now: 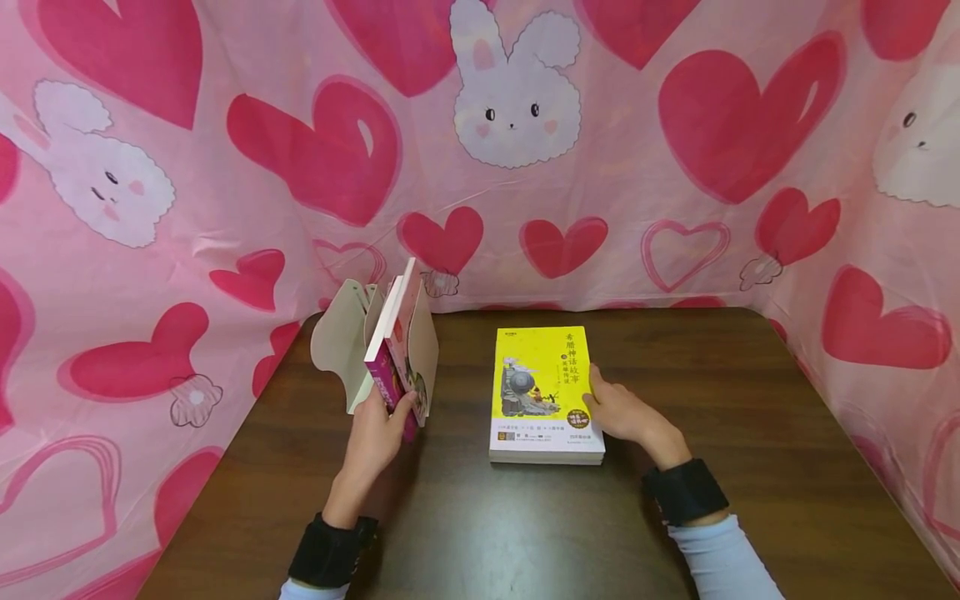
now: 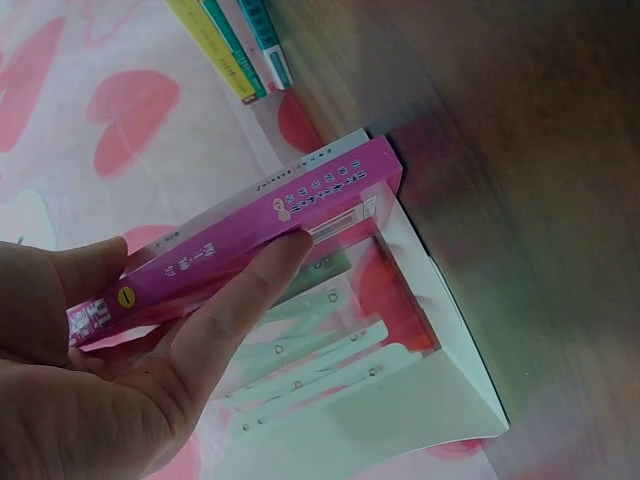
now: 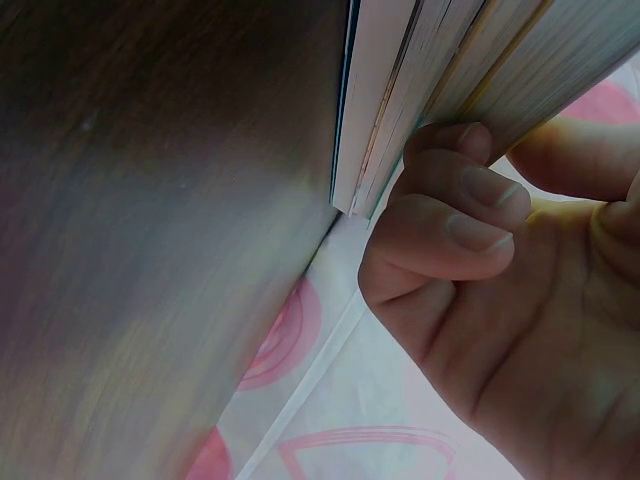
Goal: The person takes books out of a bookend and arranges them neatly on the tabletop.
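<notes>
My left hand (image 1: 377, 433) grips the lower end of a purple-spined book (image 2: 240, 235), fingers on one side and thumb on the other. A pale-spined book (image 2: 290, 178) leans along it; whether the thumb presses that one too, I cannot tell. Both stand tilted in a cream bookend rack (image 1: 341, 346), whose dividers show beneath the fingers in the left wrist view. To the right lies a stack topped by a yellow-covered book (image 1: 540, 375). At its right edge my right hand (image 1: 630, 412) holds the top book, thumb above and fingers curled against the page edges (image 3: 480, 60).
The brown wooden table (image 1: 495, 533) reaches back to a pink curtain (image 1: 637, 242) with hearts and rabbits, which also hangs at both sides. The rack stands by the table's back left edge. Black bands (image 1: 686, 492) circle both wrists.
</notes>
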Action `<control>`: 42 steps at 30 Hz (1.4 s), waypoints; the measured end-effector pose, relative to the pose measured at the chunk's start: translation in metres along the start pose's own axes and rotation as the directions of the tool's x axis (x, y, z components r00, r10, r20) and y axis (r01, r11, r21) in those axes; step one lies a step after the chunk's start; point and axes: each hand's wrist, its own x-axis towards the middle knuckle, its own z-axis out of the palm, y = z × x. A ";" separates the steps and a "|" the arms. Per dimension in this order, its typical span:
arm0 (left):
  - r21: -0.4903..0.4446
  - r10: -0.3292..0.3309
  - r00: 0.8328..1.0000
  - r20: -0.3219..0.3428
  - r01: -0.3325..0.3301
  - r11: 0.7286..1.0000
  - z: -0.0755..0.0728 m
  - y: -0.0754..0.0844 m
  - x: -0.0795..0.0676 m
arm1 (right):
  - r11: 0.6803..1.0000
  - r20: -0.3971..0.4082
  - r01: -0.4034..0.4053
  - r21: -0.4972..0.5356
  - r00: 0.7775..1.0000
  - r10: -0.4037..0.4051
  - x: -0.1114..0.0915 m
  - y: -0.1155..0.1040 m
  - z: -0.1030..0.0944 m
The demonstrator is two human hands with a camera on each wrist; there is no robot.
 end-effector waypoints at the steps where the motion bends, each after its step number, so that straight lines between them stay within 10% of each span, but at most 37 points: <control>1: -0.002 -0.001 1.000 0.002 0.001 1.000 0.000 0.000 0.000 | 1.000 0.000 -0.001 0.000 1.000 0.001 0.000 0.000 0.000; 42: 0.011 -0.043 0.987 -0.153 0.045 0.999 -0.003 0.003 -0.017 | 1.000 0.005 -0.012 -0.017 1.000 0.012 0.001 -0.002 0.000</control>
